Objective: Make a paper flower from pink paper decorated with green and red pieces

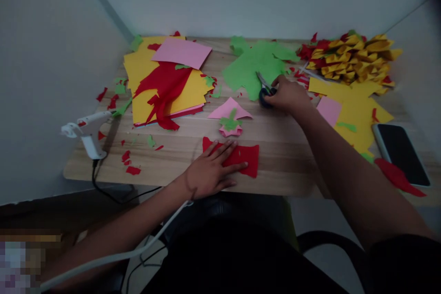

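My left hand lies with fingers spread on a red piece of paper near the front edge of the table. Further back, my right hand has its fingers closed on the dark handles of a pair of scissors. The blades point away over a green sheet of paper. Between the hands sits a small pink paper piece with a green paper shape on it. Right behind it rests a pink folded triangle.
A white glue gun stands at the left with its cord over the edge. Yellow sheets and a pink sheet are stacked back left. Yellow folded paper pieces are heaped back right, and a phone lies at right.
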The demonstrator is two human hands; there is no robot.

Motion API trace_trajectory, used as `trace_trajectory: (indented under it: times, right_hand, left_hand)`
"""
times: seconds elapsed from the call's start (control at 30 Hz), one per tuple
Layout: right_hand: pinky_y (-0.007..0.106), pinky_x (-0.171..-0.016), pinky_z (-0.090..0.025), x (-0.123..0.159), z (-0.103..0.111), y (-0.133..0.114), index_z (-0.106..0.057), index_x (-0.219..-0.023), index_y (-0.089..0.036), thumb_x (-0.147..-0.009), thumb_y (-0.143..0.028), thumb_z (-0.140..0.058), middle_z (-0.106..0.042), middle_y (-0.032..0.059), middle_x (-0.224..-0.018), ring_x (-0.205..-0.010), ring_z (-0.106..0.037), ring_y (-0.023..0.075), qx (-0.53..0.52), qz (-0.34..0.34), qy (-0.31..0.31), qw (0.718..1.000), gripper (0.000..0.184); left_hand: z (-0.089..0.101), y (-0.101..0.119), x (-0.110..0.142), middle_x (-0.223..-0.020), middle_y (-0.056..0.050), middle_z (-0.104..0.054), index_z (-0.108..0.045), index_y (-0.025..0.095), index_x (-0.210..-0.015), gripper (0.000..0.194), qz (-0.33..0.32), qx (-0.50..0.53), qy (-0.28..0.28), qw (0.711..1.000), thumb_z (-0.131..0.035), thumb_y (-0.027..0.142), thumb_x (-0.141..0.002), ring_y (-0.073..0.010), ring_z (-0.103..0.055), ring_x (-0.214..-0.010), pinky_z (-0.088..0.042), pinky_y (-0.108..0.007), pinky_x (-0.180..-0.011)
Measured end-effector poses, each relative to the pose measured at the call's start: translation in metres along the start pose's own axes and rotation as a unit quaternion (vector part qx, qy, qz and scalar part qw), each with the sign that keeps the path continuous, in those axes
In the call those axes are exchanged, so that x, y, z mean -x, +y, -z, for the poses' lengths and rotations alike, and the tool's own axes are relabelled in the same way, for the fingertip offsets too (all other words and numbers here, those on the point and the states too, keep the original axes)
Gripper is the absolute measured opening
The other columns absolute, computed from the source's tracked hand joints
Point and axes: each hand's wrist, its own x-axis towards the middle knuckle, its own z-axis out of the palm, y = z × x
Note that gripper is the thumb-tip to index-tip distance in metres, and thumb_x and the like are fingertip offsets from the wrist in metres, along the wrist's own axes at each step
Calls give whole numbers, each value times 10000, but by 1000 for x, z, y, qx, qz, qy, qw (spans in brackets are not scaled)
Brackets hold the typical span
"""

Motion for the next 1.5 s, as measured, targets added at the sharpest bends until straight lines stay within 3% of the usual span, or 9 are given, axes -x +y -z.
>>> trace_trajectory:
  times: [0.13,0.23,0.37,0.47,0.57,0.73,0.97,1.2,1.5]
  right_hand:
    - [357,-773,-499,18,15,3,-560,-1163,-177,-854,-177,-647,-679,49,-859,-734,-613,152,-365,-70,0,928,321]
    - [279,-673,-487,55,31,9,-579,-1011,-226,-888,-273,-627,-659,15,-878,-666,-582,111,-507,-39,-19,861,139]
    - [300,-685,-506,129,48,12,-649,-1045,-306,-813,-572,-708,-667,25,-964,-801,-627,178,-648,9,-118,753,358]
    - [314,-747,-521,191,40,8,-647,-1179,-352,-675,-667,-810,-661,25,-1049,-914,-630,208,-706,-6,-176,686,615]
    - [355,-822,-529,245,16,1,-638,-1239,-315,-742,-602,-799,-672,48,-1073,-926,-644,219,-686,-17,-235,689,595]
    - [316,-697,-534,297,-15,-13,-660,-1158,-257,-711,-574,-832,-678,35,-909,-754,-634,181,-648,-119,-234,715,573]
    - [312,-637,-542,314,-26,-7,-642,-1166,-228,-619,-596,-874,-671,20,-855,-675,-622,160,-627,-154,-231,728,699]
    - [268,-612,-530,337,-30,2,-650,-1161,-236,-645,-612,-863,-654,-3,-828,-677,-613,134,-634,-168,-242,715,673]
    - [258,-574,-531,347,-34,0,-664,-1072,-227,-695,-511,-852,-684,8,-812,-636,-617,131,-625,-194,-259,711,508]
  left_hand:
    - [5,0,2,-1702,-115,-191,-420,325,-1549,601,-4,15,17,1000,-484,539,-991,-347,-201,-1568,-171,-597,-1245]
    - [12,0,7,-1679,-126,-270,-476,277,-1510,556,-4,11,54,998,-492,489,-997,-330,-270,-1545,-195,-603,-1237]
    - [11,2,15,-1576,-102,-475,-593,232,-1398,462,-21,7,80,997,-480,452,-1007,-290,-398,-1472,-264,-523,-1232]
    - [2,8,20,-1581,-100,-469,-552,221,-1445,520,-19,-3,61,998,-486,486,-1002,-296,-413,-1460,-274,-514,-1225]
    - [-7,17,24,-1602,-88,-440,-513,249,-1484,538,6,-16,62,998,-477,495,-1007,-299,-403,-1463,-280,-523,-1211]
    - [-11,32,27,-1586,-106,-454,-538,274,-1467,527,31,-12,77,996,-457,524,-1010,-301,-406,-1454,-299,-532,-1187]
    - [-6,34,28,-1573,-66,-471,-600,341,-1390,440,51,25,81,995,-531,496,-984,-306,-401,-1442,-294,-534,-1169]
    - [-5,20,7,-1123,-93,-710,-710,195,-1017,283,114,100,228,962,-537,416,-979,-243,-599,-1086,-431,-404,-991]
    - [-10,17,-5,-1138,-83,-695,-735,210,-1041,272,134,68,196,969,-729,375,-825,-280,-574,-1075,-432,-432,-996]
